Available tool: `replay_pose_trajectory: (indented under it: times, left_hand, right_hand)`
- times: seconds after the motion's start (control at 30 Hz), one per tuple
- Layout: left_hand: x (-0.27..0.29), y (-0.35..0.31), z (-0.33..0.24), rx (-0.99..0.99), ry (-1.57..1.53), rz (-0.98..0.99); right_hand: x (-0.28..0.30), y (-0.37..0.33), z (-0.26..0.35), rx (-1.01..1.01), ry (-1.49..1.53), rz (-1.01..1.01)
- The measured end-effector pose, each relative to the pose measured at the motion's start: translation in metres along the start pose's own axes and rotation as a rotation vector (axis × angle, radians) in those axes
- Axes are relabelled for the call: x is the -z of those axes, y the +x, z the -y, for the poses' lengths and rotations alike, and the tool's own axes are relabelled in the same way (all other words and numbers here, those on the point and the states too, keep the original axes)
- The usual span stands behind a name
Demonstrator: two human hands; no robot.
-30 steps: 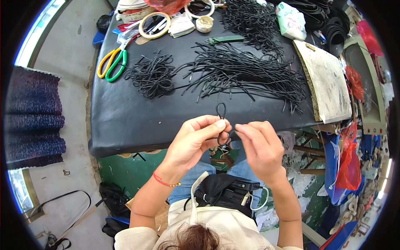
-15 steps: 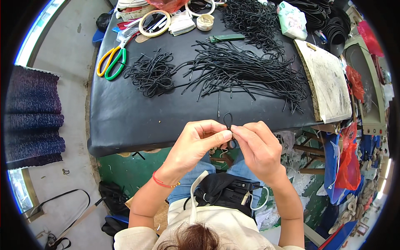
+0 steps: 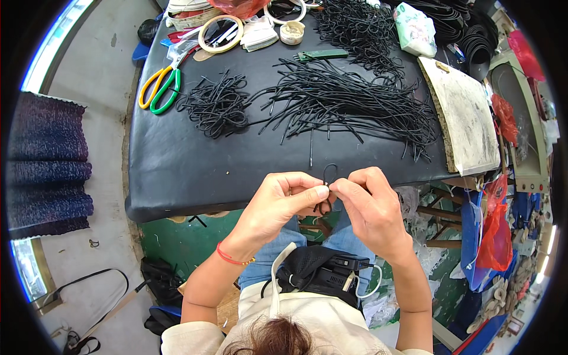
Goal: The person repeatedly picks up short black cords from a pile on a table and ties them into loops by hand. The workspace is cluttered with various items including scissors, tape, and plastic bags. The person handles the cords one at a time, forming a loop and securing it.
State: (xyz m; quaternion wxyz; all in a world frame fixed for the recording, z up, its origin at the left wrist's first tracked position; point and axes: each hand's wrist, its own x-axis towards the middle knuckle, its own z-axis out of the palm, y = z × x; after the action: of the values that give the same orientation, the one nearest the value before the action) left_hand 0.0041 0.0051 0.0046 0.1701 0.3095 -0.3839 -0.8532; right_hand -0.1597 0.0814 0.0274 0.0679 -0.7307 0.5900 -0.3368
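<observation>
Between my fingertips, just off the table's near edge, is a thin black cord (image 3: 329, 166) bent into a loop that stands up above them, with another small curl hanging below. My left hand (image 3: 289, 195) pinches the cord between thumb and forefinger. Close against it, my right hand (image 3: 368, 204) also pinches the cord, its fingers curled in. A wide bundle of cut black cords (image 3: 355, 103) lies beyond my hands on the black table (image 3: 189, 165). To its left rests a smaller heap of looped black cords (image 3: 216, 103).
Scissors (image 3: 160, 89) with yellow and green handles lie at the table's left. Further back are tape rolls (image 3: 220, 34), a small tub (image 3: 291, 32), a green strip-shaped tool (image 3: 322, 54) and a tissue pack (image 3: 414, 29). A worn board (image 3: 461, 115) sits at the right edge.
The upright cord loop has widened and leans to the right. My right hand has turned slightly and shifted a little to the right; the left hand stays put.
</observation>
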Motion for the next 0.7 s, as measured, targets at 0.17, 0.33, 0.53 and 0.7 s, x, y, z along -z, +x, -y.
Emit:
replay_pose_trajectory:
  times: [0.17,0.33,0.53,0.7]
  left_hand:
    - [-0.004,-0.002,-0.001,-0.066,0.088,-0.011]
    - [0.002,-0.001,-0.003,-0.066,0.132,-0.076]
    - [0.000,0.002,0.005,-0.217,0.437,-0.131]
    - [-0.015,-0.010,-0.015,-0.428,0.915,0.036]
  right_hand:
    - [-0.006,0.000,0.006,-0.084,0.021,-0.074]
    - [0.016,-0.012,0.000,-0.132,-0.072,-0.075]
    - [0.032,0.009,0.026,0.236,-0.192,0.135]
    - [0.028,0.035,0.001,0.096,0.081,0.043]
